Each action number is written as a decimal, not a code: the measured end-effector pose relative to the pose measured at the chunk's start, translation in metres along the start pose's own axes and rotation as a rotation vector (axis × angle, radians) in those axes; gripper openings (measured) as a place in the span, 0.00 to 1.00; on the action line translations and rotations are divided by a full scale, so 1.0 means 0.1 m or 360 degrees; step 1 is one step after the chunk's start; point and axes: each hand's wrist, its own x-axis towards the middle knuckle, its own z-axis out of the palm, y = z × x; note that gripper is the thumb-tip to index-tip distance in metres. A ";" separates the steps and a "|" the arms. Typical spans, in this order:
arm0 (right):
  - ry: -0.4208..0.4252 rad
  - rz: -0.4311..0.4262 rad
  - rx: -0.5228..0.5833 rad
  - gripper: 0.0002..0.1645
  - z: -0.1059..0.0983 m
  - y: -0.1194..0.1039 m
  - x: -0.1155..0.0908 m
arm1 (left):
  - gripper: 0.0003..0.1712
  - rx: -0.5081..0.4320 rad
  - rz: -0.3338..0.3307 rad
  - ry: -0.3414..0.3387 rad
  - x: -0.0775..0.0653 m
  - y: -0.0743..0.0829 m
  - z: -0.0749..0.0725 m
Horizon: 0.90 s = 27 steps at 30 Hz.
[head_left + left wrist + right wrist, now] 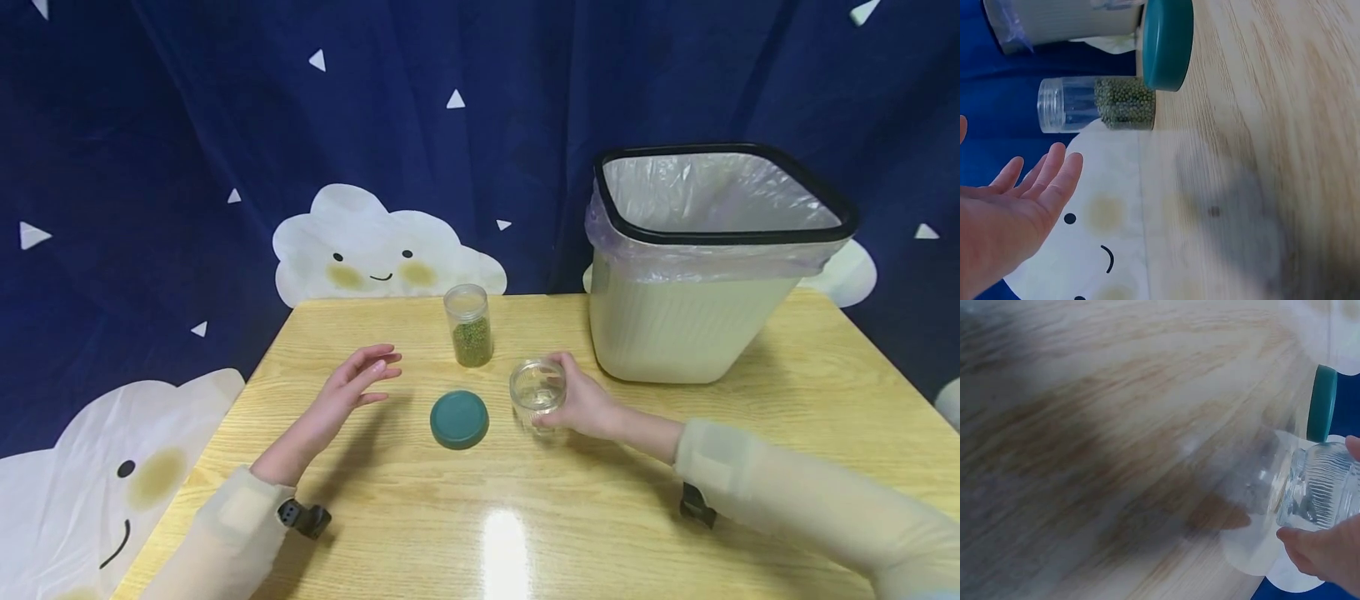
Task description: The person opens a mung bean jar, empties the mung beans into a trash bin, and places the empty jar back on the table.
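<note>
Beside the teal lid (459, 419) (already off, lying on the table (420, 517)), your right hand (583, 406) grips the glass jar (531, 396); your left hand (354, 383) hovers, fingers loose, empty. The lidless grain tub (472, 340) seems not yet dealt with.

The head view looks forward and down; both wrist views, turned sideways, seemingly close, skim the pale wooden table (405, 517), sharing a round teal lid (1169, 44).

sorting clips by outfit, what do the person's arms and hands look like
The left hand and right hand show no gloves. The left sleeve and right sleeve are pale cream, ending short of the hands, with a small black device near each sleeve's end.
</note>
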 end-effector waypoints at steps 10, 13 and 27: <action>-0.0007 0.0082 0.0024 0.58 0.01 -0.01 0.00 | 0.30 -0.0010 -0.0003 0.0058 -0.04 0.05 -0.10; -0.0034 0.0086 0.0037 0.59 0.02 -0.01 0.01 | 0.29 -0.0038 0.0024 0.0078 -0.02 0.08 -0.14; -0.0031 -0.0057 -0.0113 0.58 -0.15 -0.24 0.15 | 0.33 -0.0095 0.0045 0.0135 0.25 0.24 -0.22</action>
